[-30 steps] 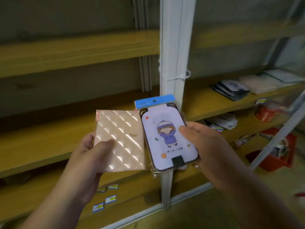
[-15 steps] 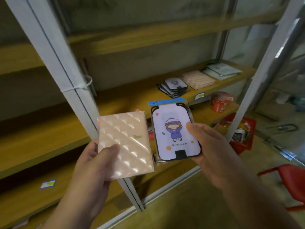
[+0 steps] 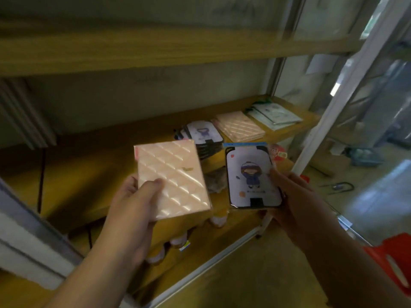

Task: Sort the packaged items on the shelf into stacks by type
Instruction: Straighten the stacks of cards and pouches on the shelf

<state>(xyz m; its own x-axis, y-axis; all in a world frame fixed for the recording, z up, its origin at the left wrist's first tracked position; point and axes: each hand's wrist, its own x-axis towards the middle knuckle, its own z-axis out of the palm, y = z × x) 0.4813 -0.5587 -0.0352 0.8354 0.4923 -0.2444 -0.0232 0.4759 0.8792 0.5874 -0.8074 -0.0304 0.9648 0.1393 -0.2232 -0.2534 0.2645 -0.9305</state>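
My left hand [image 3: 131, 207] grips a pink quilted packet [image 3: 171, 178] by its lower left corner, thumb on top. My right hand [image 3: 295, 196] holds a cartoon-girl packet [image 3: 251, 176] with a blue header, thumb on its right edge. Both are held in front of the wooden shelf [image 3: 93, 174]. On that shelf, further right, lie three stacks: cartoon-girl packets [image 3: 202, 134], pink quilted packets [image 3: 240, 126] and white-green packets [image 3: 273, 115].
White metal uprights stand at the right [image 3: 347, 85] and lower left [image 3: 26, 236]. A lower shelf [image 3: 222, 236] holds small bottles and a red tin [image 3: 279, 152]. A red chair [image 3: 391, 263] is at the lower right; a blue basket [image 3: 364, 155] sits on the floor.
The view has swung right along the shelf, bringing the three stacks closer. Both hands still hold their packets, now slightly further apart.
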